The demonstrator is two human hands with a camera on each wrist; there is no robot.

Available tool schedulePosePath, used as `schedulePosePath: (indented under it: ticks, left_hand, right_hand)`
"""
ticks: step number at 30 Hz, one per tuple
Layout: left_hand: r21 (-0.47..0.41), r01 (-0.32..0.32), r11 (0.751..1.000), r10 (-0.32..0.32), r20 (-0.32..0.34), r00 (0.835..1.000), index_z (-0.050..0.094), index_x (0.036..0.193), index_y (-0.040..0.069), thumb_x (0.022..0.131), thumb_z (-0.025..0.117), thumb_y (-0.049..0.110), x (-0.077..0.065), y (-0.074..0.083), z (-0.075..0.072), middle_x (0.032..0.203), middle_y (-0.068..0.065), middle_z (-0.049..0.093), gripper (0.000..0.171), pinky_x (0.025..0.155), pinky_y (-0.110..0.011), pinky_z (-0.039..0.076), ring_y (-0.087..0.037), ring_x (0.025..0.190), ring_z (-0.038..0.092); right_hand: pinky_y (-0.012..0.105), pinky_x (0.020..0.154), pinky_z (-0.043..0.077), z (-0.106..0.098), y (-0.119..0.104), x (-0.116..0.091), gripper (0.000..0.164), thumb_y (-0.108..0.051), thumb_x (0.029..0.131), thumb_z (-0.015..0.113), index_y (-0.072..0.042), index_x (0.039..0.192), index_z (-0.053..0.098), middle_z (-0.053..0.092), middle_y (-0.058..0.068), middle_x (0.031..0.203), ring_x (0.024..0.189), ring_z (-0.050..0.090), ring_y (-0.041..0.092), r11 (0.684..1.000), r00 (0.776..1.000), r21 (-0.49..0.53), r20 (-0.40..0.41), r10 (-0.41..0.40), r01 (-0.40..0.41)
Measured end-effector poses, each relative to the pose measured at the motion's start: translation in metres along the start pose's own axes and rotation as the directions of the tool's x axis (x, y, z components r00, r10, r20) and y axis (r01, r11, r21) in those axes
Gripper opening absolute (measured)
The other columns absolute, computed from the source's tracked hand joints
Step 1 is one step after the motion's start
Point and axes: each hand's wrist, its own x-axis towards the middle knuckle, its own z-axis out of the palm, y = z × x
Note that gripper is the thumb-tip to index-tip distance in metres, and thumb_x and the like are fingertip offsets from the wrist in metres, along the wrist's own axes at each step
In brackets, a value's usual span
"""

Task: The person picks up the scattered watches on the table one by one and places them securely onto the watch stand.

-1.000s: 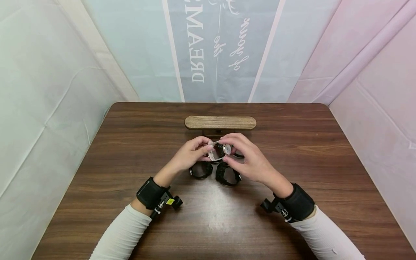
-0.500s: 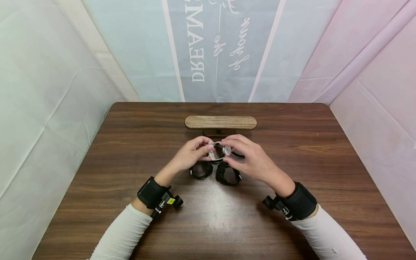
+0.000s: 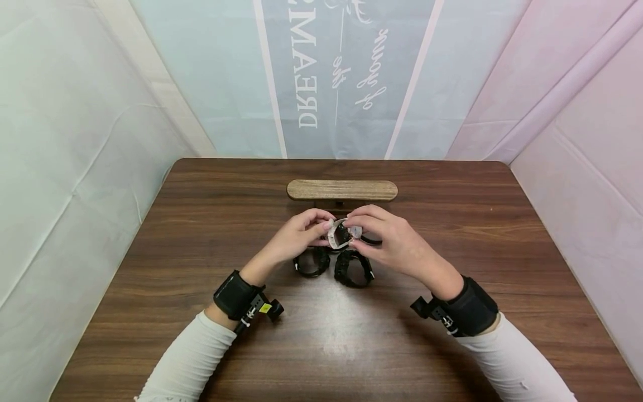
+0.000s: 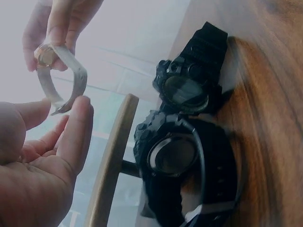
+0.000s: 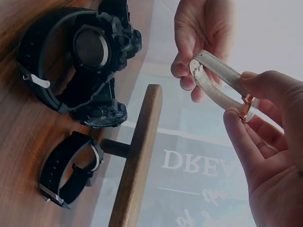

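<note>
A small wristwatch (image 3: 331,239) with a white strap and rose-gold case is held above the table, its strap closed into a loop. My left hand (image 3: 293,239) pinches the strap on the side opposite the case, between thumb and fingers. On the other side, my right hand (image 3: 394,240) grips the watch by its case (image 5: 246,107), thumb and forefinger at its two edges. Below the hands lie two bulky black watches, one black watch (image 3: 310,274) at left and another black watch (image 3: 343,269) at right. A slimmer black watch (image 5: 61,163) shows in the right wrist view.
Behind the hands, a wooden bar (image 3: 342,190) is raised on a short dark post above the brown wood table (image 3: 321,346). Another chunky black watch (image 4: 187,90) lies near it, partly hidden in the head view. A printed curtain (image 3: 346,134) hangs beyond the table.
Both hands have shifted slightly right with the white watch. The watch has turned a little, and my right fingers now cover more of its dial. The black watches stay in place.
</note>
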Motion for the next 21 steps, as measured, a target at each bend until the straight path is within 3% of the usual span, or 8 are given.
schedulePosePath:
  ticks: [3,6,10,14,16,21]
  left_hand:
    - [0.101,-0.01,0.995,0.014,-0.036,0.999,0.053,0.118,0.001,0.094,0.052,0.026,0.0,0.002,-0.006,0.108,-0.022,0.059,0.035,0.078,-0.036,0.054,-0.033,0.096,0.06]
    - [0.264,-0.024,0.964,0.048,-0.083,0.995,0.056,0.115,0.01,0.093,0.053,0.032,-0.001,0.005,-0.013,0.104,-0.014,0.062,0.031,0.077,-0.036,0.055,-0.026,0.092,0.062]
    - [0.52,-0.064,0.852,0.157,-0.136,0.978,0.057,0.113,0.017,0.091,0.056,0.036,0.0,0.011,-0.024,0.1,0.0,0.063,0.029,0.074,-0.033,0.051,-0.01,0.088,0.058]
    - [0.651,-0.104,0.752,0.249,-0.135,0.959,0.057,0.115,0.011,0.089,0.06,0.032,0.004,0.016,-0.035,0.102,-0.001,0.06,0.033,0.075,-0.034,0.051,-0.012,0.091,0.056]
    - [0.711,-0.099,0.696,0.267,-0.128,0.955,0.056,0.117,0.008,0.089,0.06,0.031,0.005,0.018,-0.039,0.106,-0.005,0.059,0.037,0.08,-0.036,0.05,-0.016,0.095,0.055]
    - [0.848,-0.042,0.529,0.271,-0.121,0.955,0.052,0.124,0.01,0.087,0.061,0.037,0.011,0.019,-0.05,0.118,-0.006,0.053,0.047,0.087,-0.038,0.043,-0.021,0.105,0.046]
  right_hand:
    - [0.028,0.074,0.051,-0.004,0.0,0.001,0.033,-0.013,0.078,0.071,-0.01,0.109,0.064,0.058,0.002,0.112,0.097,0.055,0.008,1.0,1.0,-0.009,0.026,0.015,-0.014]
    - [0.028,0.073,0.051,-0.008,0.001,0.002,0.033,-0.014,0.078,0.071,-0.011,0.11,0.064,0.058,0.001,0.111,0.093,0.055,0.007,0.999,0.999,-0.03,0.044,0.031,-0.03]
    - [0.027,0.069,0.051,-0.015,0.003,0.002,0.032,-0.014,0.078,0.07,-0.01,0.11,0.064,0.058,0.0,0.11,0.086,0.055,0.005,0.996,0.998,-0.077,0.044,0.052,-0.049]
    - [0.027,0.071,0.05,-0.023,0.007,0.002,0.033,-0.015,0.078,0.07,-0.01,0.11,0.064,0.059,0.003,0.112,0.089,0.055,0.007,0.991,0.997,-0.123,0.035,0.063,-0.058]
    - [0.028,0.072,0.051,-0.026,0.008,0.002,0.033,-0.015,0.078,0.069,-0.01,0.111,0.063,0.058,0.003,0.112,0.091,0.055,0.007,0.989,0.997,-0.13,0.029,0.068,-0.064]
    - [0.027,0.073,0.053,-0.035,0.013,0.001,0.032,-0.014,0.079,0.069,-0.013,0.11,0.064,0.058,0.001,0.11,0.087,0.057,0.006,0.986,0.995,-0.142,0.018,0.093,-0.09]
